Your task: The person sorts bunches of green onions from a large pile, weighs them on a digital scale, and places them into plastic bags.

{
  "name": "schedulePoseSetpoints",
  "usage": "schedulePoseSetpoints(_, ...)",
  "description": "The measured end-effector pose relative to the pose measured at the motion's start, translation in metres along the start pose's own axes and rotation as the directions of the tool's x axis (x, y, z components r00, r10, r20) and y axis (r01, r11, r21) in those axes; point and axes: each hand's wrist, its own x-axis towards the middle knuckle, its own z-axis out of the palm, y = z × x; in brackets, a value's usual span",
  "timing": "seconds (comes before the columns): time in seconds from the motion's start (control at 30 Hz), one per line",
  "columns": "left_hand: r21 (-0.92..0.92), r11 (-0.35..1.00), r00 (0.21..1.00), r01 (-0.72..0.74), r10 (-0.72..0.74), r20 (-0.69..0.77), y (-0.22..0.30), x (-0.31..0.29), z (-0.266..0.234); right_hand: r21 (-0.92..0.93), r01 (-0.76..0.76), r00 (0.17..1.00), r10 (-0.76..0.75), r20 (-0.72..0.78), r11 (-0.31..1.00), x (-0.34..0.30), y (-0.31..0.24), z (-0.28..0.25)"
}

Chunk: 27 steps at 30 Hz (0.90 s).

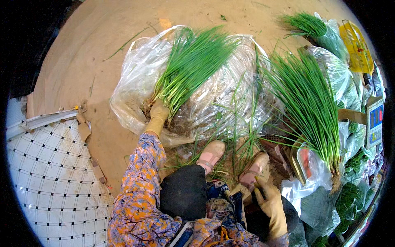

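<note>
My left hand [158, 113], in a tan glove, is closed around the root end of a bunch of thin green onions [197, 61]. The leaves fan out up and to the right over a clear plastic sheet [135, 78], and soil clings to the roots. My right hand [268, 201], gloved alike, is by my right knee with its fingers somewhat apart and nothing visible in them. To its upper right, a second bunch of green onions [308, 107] rests slanting, roots toward me, next to a scale display [374, 122].
Bagged green onions [335, 41] line the right side, and a yellow basket [356, 47] stands at the far right. Loose leaves [242, 107] lie scattered across the plastic. White patterned tiles [53, 177] cover the lower left. My shoes [212, 152] are near the plastic's front edge.
</note>
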Motion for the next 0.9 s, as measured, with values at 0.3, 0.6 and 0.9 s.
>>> schedulePoseSetpoints(0.3, -0.856, 0.496, 0.939, 0.143, 0.207, 0.276, -0.036, -0.022, -0.056, 0.037, 0.085, 0.992, -0.081, -0.093, 0.996, -0.004, -0.013, -0.001)
schedulePoseSetpoints(0.6, -0.933, -0.03, 0.828, 0.357, 0.472, 0.302, 0.037, -0.161, -0.116, -0.012, 0.162, 0.985, -0.162, -0.051, 0.987, -0.002, -0.061, -0.001)
schedulePoseSetpoints(0.9, -0.901, -0.277, 0.765, 0.334, 0.638, 0.087, 0.129, -0.257, -0.157, 0.707, 0.295, 0.943, -0.079, -0.322, 0.643, 0.02, -0.092, -0.017)
